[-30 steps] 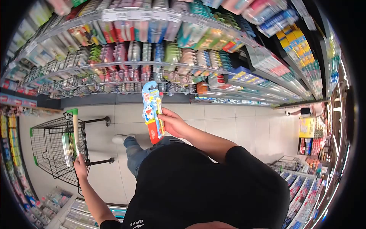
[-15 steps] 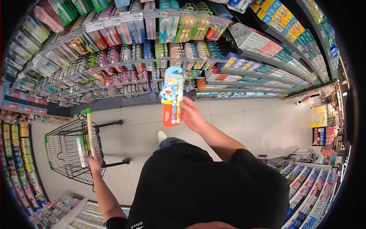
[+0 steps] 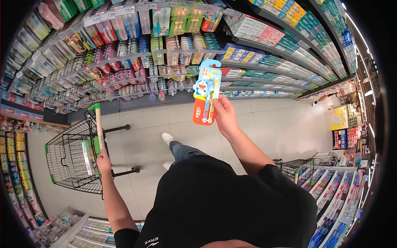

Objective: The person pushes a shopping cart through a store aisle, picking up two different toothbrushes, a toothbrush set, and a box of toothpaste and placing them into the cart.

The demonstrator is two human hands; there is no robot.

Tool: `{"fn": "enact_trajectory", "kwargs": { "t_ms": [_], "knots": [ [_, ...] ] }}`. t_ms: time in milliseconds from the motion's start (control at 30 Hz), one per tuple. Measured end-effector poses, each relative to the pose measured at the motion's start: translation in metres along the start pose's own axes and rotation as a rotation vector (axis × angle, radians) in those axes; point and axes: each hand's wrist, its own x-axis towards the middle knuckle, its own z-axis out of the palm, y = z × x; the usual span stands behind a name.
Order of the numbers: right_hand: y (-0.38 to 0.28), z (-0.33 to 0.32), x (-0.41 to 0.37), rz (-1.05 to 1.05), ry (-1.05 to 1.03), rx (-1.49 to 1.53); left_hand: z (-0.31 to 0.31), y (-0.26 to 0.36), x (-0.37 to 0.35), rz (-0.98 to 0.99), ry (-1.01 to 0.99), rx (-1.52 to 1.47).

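My right hand (image 3: 225,113) pinches the right edge of a toothbrush pack (image 3: 200,108), a blue and red card with a cartoon cat figure and two brushes showing. The pack is held upright in front of the shelves, its printed face toward me. On the left, my left hand (image 3: 104,161) is wrapped round the pale handle bar of a black wire shopping cart (image 3: 66,157) with green corners. Inside the cart lies a white and green box (image 3: 88,158).
Ahead runs a shelf (image 3: 120,60) packed with hanging toothbrushes, and boxed goods (image 3: 258,29) fill the shelves at right. Another cart (image 3: 304,171) stands at the right, near a low display rack (image 3: 331,194). Pale tiled floor (image 3: 264,128) lies between the shelves.
The toothbrush pack and my right hand have shifted right in view, and the pack now looks sharper. More of my legs and shoes shows. My left hand stays on the cart handle.
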Motion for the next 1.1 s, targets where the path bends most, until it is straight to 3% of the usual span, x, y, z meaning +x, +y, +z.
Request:
{"fn": "enact_trajectory", "kwargs": {
  "t_ms": [233,567,767,833,933,1100],
  "knots": [
    [-0.007,-0.043,0.016,-0.002,0.155,0.114,0.027,-0.002,-0.026,0.028,-0.053,-0.129],
    [-0.05,-0.084,0.138,-0.116,0.103,0.123,0.063,0.035,-0.083,-0.068,-0.057,-0.247],
    [-0.069,-0.101,0.23,-0.241,0.185,-0.145,0.088,0.051,-0.105,-0.071,-0.002,-0.062],
    [-0.074,-0.103,0.254,-0.215,0.102,-0.004,0.094,0.07,-0.118,-0.063,0.003,-0.023],
    [-0.073,-0.125,0.285,-0.19,0.033,-0.046,0.108,0.096,-0.131,-0.144,0.1,0.078],
    [-0.086,-0.127,0.299,-0.222,0.017,-0.157,0.122,0.101,-0.137,-0.204,0.037,0.151]
  ]
}}
